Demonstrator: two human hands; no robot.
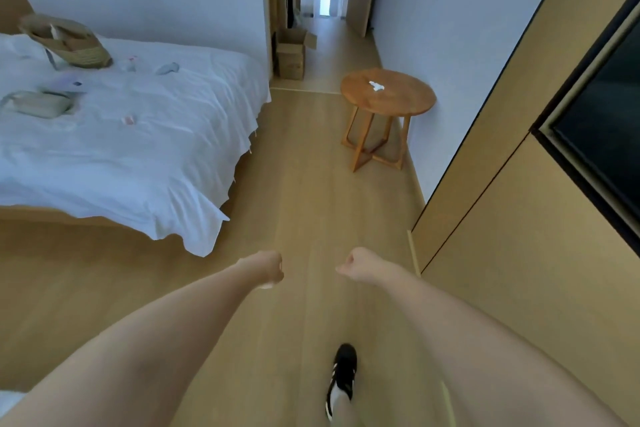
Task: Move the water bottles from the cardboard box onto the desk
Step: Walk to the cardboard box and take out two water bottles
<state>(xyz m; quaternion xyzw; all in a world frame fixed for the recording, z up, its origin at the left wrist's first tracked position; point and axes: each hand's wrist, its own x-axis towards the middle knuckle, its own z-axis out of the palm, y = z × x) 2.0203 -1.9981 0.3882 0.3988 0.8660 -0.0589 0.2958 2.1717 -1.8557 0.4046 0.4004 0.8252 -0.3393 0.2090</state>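
An open cardboard box (292, 53) stands on the floor far ahead, by the doorway at the foot of the bed; its inside is hidden from here and no water bottles show. No desk is in view. My left hand (268, 268) and my right hand (354, 264) are stretched out in front of me over the wooden floor, both curled into fists and holding nothing. They are far short of the box.
A bed with a white sheet (114, 146) fills the left side, with a woven bag (67, 42) and small items on it. A round wooden side table (388, 94) stands by the right wall. A wardrobe panel (519, 218) lines the right. My shoe (343, 376) steps on the floor.
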